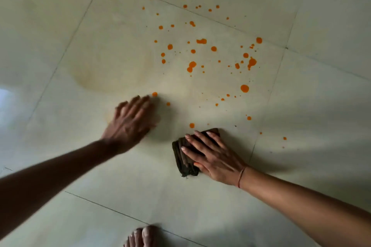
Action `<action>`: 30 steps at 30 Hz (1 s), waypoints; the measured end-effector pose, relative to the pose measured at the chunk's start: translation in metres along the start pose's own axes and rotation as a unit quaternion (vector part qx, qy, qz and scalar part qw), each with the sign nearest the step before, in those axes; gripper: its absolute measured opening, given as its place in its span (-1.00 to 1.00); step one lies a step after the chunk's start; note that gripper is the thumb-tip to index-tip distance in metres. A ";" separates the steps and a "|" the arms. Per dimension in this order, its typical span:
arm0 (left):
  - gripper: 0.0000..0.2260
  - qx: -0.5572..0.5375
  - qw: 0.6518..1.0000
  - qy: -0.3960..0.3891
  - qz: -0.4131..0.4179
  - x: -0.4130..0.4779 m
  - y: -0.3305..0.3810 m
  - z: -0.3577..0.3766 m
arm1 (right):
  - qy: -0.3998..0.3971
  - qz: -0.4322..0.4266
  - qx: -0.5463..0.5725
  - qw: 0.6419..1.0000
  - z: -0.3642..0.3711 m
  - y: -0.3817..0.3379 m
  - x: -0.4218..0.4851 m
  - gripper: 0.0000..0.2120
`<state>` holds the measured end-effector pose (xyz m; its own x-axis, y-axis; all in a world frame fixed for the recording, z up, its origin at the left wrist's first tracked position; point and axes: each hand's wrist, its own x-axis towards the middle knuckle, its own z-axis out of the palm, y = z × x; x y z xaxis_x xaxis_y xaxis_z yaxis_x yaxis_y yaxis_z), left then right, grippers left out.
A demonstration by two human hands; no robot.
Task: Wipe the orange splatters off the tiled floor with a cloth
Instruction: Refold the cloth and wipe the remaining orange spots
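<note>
Orange splatters (201,41) dot the pale tiled floor (112,50), spread from the far grout line down to just ahead of my hands. A folded dark brown cloth (183,161) lies flat on the tile under my right hand (212,156), whose fingers are spread and pressing on it. One orange drop (192,125) sits just beyond the cloth's far edge. My left hand (130,120) rests palm down on the bare tile to the left, fingers apart, slightly blurred, with a drop (154,94) at its fingertips.
A faint yellowish smear (94,80) marks the tile left of the splatters. Dark grout lines (267,104) cross the floor. A bare foot (142,236) shows at the bottom edge. A bright reflection (6,96) lies at the far left.
</note>
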<state>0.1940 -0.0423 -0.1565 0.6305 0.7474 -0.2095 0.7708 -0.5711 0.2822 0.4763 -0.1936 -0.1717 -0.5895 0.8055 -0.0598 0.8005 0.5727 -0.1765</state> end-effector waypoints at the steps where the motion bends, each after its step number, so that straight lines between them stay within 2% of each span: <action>1: -0.37 0.011 1.000 0.001 -0.015 0.002 -0.021 -0.002 | -0.002 -0.007 0.003 1.000 0.001 0.003 0.006 -0.52; 3: -0.34 0.026 0.998 0.008 -0.052 0.008 -0.054 -0.010 | 0.004 -0.003 0.003 1.000 0.001 0.003 0.028 -0.52; 7: -0.32 0.042 0.997 0.011 -0.069 0.036 -0.083 -0.023 | 0.019 0.137 0.022 0.990 -0.004 -0.001 0.105 -0.50; 8: -0.32 0.041 0.997 0.009 -0.070 0.041 -0.083 -0.025 | 0.017 0.147 0.028 0.989 -0.006 -0.007 0.115 -0.50; 11: -0.31 0.028 0.996 0.004 -0.079 0.048 -0.077 -0.026 | -0.026 0.058 0.028 0.998 0.001 -0.027 0.080 -0.47; 13: -0.31 0.020 0.996 -0.004 -0.082 0.045 -0.076 -0.026 | -0.052 0.008 0.025 0.998 -0.006 -0.010 0.055 -0.45; 14: -0.31 0.014 0.996 -0.007 -0.084 0.044 -0.075 -0.026 | -0.044 0.014 0.015 0.999 -0.007 0.008 0.058 -0.44; 15: -0.31 0.011 0.996 -0.008 -0.087 0.044 -0.075 -0.025 | -0.032 0.050 0.008 0.998 -0.009 0.024 0.073 -0.44; 17: -0.33 0.007 0.996 0.003 -0.087 0.045 -0.076 -0.022 | 0.014 0.178 0.005 0.984 -0.014 0.044 0.133 -0.46; 19: -0.36 0.002 0.996 0.009 -0.093 0.046 -0.077 -0.018 | 0.049 0.257 0.034 0.965 -0.017 0.028 0.189 -0.46; 21: -0.40 -0.007 0.995 0.013 -0.095 0.046 -0.081 -0.016 | 0.036 0.207 0.048 0.977 -0.009 -0.006 0.200 -0.46; 23: -0.41 -0.016 0.995 0.014 -0.094 0.046 -0.084 -0.016 | -0.001 0.122 0.047 0.991 -0.002 -0.026 0.158 -0.44; 25: -0.41 -0.025 0.995 0.010 -0.092 0.046 -0.082 -0.018 | -0.006 0.073 0.028 0.997 -0.005 -0.008 0.124 -0.42; 26: -0.41 -0.030 0.995 0.011 -0.091 0.047 -0.080 -0.020 | 0.001 0.079 0.017 0.997 -0.005 0.009 0.123 -0.42; 28: -0.41 -0.042 0.995 0.018 -0.092 0.047 -0.078 -0.022 | 0.024 0.182 0.011 0.983 -0.009 0.033 0.154 -0.44; 30: -0.41 -0.037 0.994 0.036 -0.094 0.049 -0.076 -0.021 | 0.052 0.285 0.028 0.957 -0.015 0.023 0.186 -0.45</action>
<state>0.1643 0.0443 -0.1684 0.4663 0.8620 -0.1986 0.8637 -0.3951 0.3130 0.3863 -0.0284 -0.1717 -0.0430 0.9970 -0.0649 0.9800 0.0295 -0.1968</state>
